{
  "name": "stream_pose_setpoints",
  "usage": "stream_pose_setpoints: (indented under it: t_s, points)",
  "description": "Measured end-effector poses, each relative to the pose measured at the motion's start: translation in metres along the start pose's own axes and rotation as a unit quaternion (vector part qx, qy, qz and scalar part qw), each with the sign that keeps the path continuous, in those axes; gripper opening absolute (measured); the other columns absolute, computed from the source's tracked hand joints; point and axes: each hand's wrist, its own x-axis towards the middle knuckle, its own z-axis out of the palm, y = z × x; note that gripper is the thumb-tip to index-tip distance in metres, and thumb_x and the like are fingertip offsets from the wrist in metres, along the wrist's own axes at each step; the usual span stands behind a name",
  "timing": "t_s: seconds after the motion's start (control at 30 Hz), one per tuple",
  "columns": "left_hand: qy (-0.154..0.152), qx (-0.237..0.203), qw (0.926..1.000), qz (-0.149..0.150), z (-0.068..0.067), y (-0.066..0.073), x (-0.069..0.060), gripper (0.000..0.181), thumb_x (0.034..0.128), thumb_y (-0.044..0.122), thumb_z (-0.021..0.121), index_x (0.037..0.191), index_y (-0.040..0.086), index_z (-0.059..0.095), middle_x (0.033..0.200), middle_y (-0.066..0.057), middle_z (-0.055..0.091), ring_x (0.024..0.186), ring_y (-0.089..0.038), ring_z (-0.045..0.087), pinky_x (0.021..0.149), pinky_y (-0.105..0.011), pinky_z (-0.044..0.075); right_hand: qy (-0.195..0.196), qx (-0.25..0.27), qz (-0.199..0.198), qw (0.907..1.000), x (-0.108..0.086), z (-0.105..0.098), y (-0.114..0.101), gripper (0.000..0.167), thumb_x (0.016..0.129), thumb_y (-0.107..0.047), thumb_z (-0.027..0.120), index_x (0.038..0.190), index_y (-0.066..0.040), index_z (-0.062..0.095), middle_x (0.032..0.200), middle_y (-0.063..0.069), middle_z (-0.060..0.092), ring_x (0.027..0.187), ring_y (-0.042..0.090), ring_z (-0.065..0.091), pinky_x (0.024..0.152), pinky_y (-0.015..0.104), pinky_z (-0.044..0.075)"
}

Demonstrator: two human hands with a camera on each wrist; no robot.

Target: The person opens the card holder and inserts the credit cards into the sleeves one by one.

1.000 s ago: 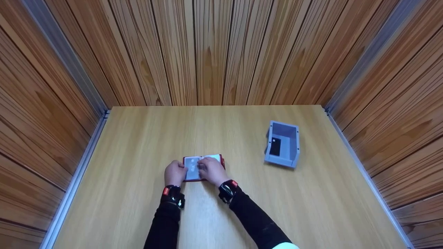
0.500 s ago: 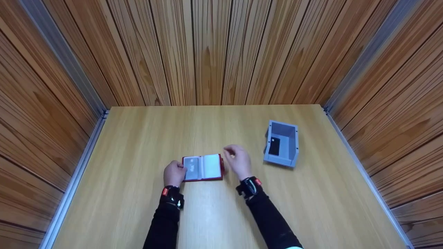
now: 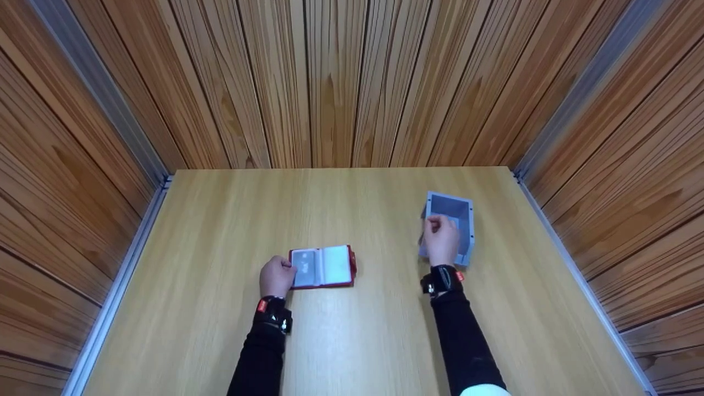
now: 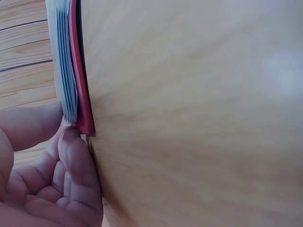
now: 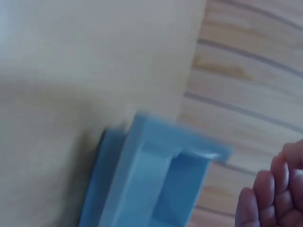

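A red card holder (image 3: 335, 265) lies spread on the table, its pale clear sleeves facing up. My left hand (image 3: 276, 276) pinches its left edge. In the left wrist view, the thumb presses the sleeve edges of the card holder (image 4: 66, 71), and curled fingers sit against the red cover's corner. My right hand (image 3: 441, 241) is over a grey-blue plastic bin (image 3: 467, 225), fingers loosely bent, with nothing seen in them. The right wrist view is blurred; the bin (image 5: 137, 184) appears beside the fingers (image 5: 265, 191). The hand hides much of the bin's inside in the head view.
The wooden table (image 3: 231, 220) carries the holder at centre and the bin to the right. Wood-panelled walls (image 3: 330, 82) enclose the back and both sides, with metal rails (image 3: 121, 280) along the table's side edges.
The right hand has left the card holder's sleeves and moved right to the bin, covering the black card-like piece seen inside earlier. The left hand has stayed at the holder's left edge.
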Motion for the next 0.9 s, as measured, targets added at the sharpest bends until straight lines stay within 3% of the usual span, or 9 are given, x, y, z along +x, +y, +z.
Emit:
stream_pose_setpoints:
  t_s: [0.17,0.43,0.63,0.9]
  points:
    - [0.000,-0.005,1.0000,-0.006,0.000,0.001,-0.001,0.010,0.0810,0.004,0.072,0.084,0.000,0.064,0.081,-0.012,0.067,0.080,-0.030,0.063,0.073,-0.043,0.048,0.008,-0.039,0.016,0.9991,0.013,-0.004,0.020,0.015,0.090,-0.005,0.066,0.101,0.005,0.068,0.095,0.021,0.065,0.094,0.037,0.059,0.086,0.047,0.044]
    - [0.011,-0.006,0.9999,0.005,0.000,-0.001,-0.001,0.009,0.0791,0.003,0.072,0.082,0.000,0.064,0.079,-0.011,0.067,0.077,-0.030,0.063,0.072,-0.042,0.048,-0.037,-0.096,0.033,0.9941,0.020,0.001,0.039,0.023,0.090,-0.009,0.068,0.106,0.008,0.065,0.103,0.026,0.063,0.101,0.042,0.057,0.090,0.050,0.043]
    - [0.019,-0.003,0.9996,0.019,0.000,-0.002,-0.001,0.010,0.0779,0.003,0.072,0.082,0.000,0.064,0.077,-0.011,0.067,0.076,-0.030,0.063,0.072,-0.043,0.048,-0.099,-0.160,0.032,0.9816,0.022,0.008,0.053,0.034,0.091,-0.016,0.067,0.110,0.012,0.061,0.106,0.032,0.061,0.102,0.047,0.057,0.090,0.053,0.044]
    - [-0.004,-0.018,0.9998,-0.010,0.000,0.000,-0.001,0.011,0.0820,0.004,0.073,0.086,0.000,0.064,0.080,-0.010,0.067,0.078,-0.027,0.063,0.073,-0.040,0.048,-0.158,-0.210,0.047,0.9636,0.026,0.015,0.061,0.038,0.092,-0.021,0.065,0.105,0.014,0.062,0.101,0.033,0.064,0.098,0.047,0.061,0.087,0.056,0.047]
